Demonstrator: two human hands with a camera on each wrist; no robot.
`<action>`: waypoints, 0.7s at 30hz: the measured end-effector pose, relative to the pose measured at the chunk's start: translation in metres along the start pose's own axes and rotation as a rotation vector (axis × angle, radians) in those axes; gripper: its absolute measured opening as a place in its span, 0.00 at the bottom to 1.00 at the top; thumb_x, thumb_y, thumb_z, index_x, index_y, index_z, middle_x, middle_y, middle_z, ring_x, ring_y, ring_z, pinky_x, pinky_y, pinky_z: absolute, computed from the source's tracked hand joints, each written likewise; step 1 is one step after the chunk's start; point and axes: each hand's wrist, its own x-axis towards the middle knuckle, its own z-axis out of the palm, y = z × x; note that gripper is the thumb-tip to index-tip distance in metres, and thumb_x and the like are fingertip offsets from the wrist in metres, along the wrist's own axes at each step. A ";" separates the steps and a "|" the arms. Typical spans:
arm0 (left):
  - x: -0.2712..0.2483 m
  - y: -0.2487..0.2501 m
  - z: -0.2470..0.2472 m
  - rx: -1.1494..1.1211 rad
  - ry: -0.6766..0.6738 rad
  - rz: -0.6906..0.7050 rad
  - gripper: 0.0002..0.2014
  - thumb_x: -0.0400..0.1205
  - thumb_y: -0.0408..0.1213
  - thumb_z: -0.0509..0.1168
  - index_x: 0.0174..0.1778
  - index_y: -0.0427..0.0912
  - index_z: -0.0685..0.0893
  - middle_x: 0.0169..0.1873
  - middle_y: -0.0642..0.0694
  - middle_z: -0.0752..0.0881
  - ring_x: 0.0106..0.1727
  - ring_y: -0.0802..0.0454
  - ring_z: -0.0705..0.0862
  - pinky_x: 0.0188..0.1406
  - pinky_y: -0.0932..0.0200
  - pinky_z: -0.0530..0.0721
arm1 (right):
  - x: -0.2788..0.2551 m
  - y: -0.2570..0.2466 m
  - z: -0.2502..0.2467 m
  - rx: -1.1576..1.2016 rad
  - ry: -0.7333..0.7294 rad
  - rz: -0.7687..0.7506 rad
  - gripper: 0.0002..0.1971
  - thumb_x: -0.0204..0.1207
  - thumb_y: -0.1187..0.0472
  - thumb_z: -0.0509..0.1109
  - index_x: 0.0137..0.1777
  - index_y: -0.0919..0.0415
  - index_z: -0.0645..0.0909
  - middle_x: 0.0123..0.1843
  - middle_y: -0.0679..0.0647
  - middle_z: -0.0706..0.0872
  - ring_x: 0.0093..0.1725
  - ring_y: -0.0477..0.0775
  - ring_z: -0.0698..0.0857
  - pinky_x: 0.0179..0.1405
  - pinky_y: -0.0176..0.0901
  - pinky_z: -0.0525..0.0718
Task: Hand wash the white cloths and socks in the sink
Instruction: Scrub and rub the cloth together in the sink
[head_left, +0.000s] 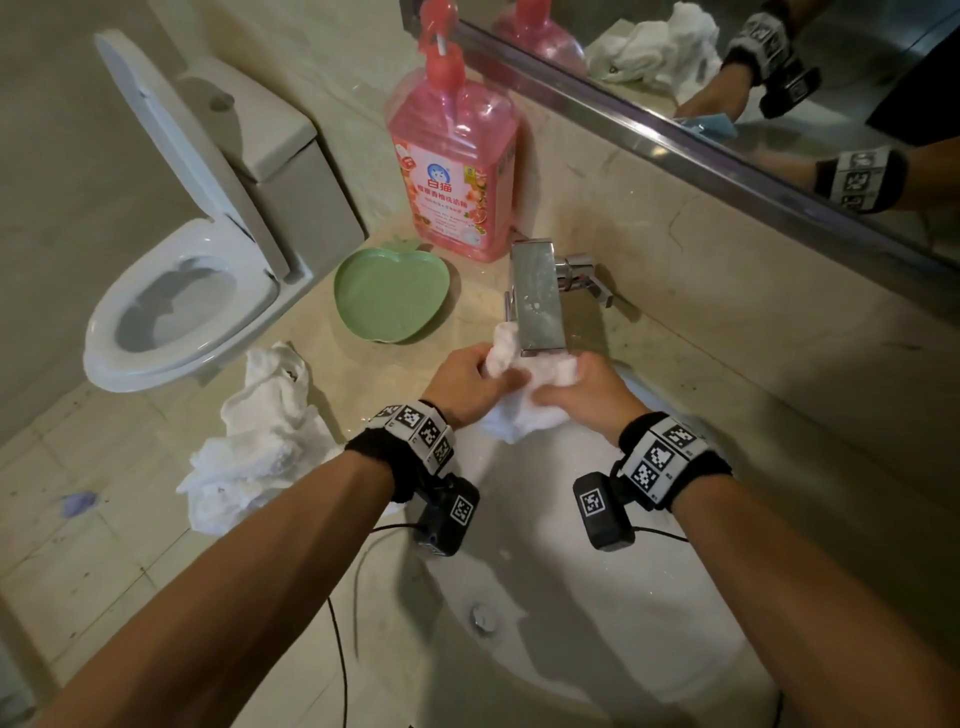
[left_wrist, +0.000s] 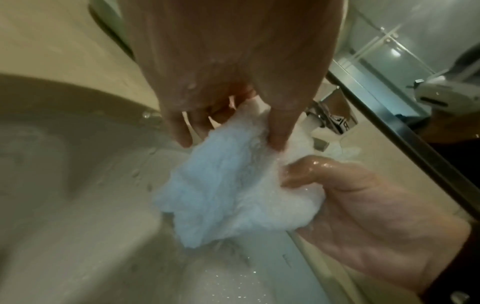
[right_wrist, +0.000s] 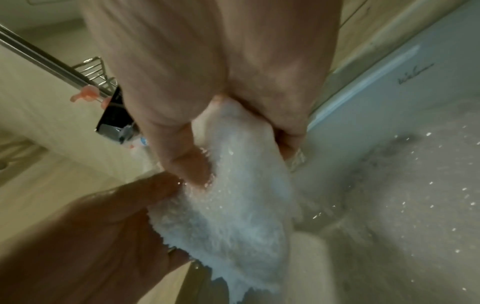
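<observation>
Both hands hold one wet white cloth (head_left: 524, 410) bunched under the chrome faucet (head_left: 537, 299), over the back of the sink (head_left: 597, 639). My left hand (head_left: 470, 382) grips its left end, and in the left wrist view its fingers (left_wrist: 279, 131) curl into the cloth (left_wrist: 228, 189). My right hand (head_left: 584, 389) grips the right end; in the right wrist view the thumb presses into the soaked cloth (right_wrist: 233, 216). A loose end hangs below the hands. A pile of white cloths and socks (head_left: 254, 447) lies on the counter at the left.
A pink detergent pump bottle (head_left: 457, 171) stands behind a green apple-shaped dish (head_left: 389, 296) on the counter. The mirror (head_left: 779, 104) runs along the back wall. An open toilet (head_left: 176, 312) stands to the left. The sink drain (head_left: 483, 616) is uncovered, and the basin is wet.
</observation>
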 end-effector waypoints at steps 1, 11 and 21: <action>0.002 0.003 0.001 0.052 -0.004 0.026 0.12 0.80 0.50 0.71 0.46 0.45 0.84 0.39 0.47 0.87 0.40 0.49 0.85 0.41 0.53 0.82 | -0.001 0.000 -0.003 -0.028 -0.037 -0.007 0.17 0.71 0.67 0.78 0.59 0.54 0.87 0.53 0.50 0.93 0.57 0.52 0.91 0.59 0.49 0.87; 0.012 0.004 -0.016 0.145 -0.214 0.116 0.22 0.86 0.40 0.65 0.74 0.38 0.68 0.64 0.42 0.81 0.64 0.45 0.82 0.63 0.44 0.82 | -0.009 0.011 -0.019 -0.391 -0.086 -0.131 0.25 0.82 0.68 0.61 0.79 0.58 0.67 0.62 0.58 0.85 0.60 0.59 0.85 0.63 0.58 0.84; 0.000 0.016 -0.032 -0.342 -0.537 -0.247 0.19 0.71 0.47 0.71 0.53 0.40 0.84 0.51 0.40 0.85 0.51 0.44 0.83 0.58 0.52 0.80 | 0.002 0.003 -0.016 -0.176 0.111 -0.219 0.20 0.76 0.78 0.70 0.39 0.48 0.87 0.37 0.39 0.89 0.40 0.33 0.85 0.40 0.26 0.80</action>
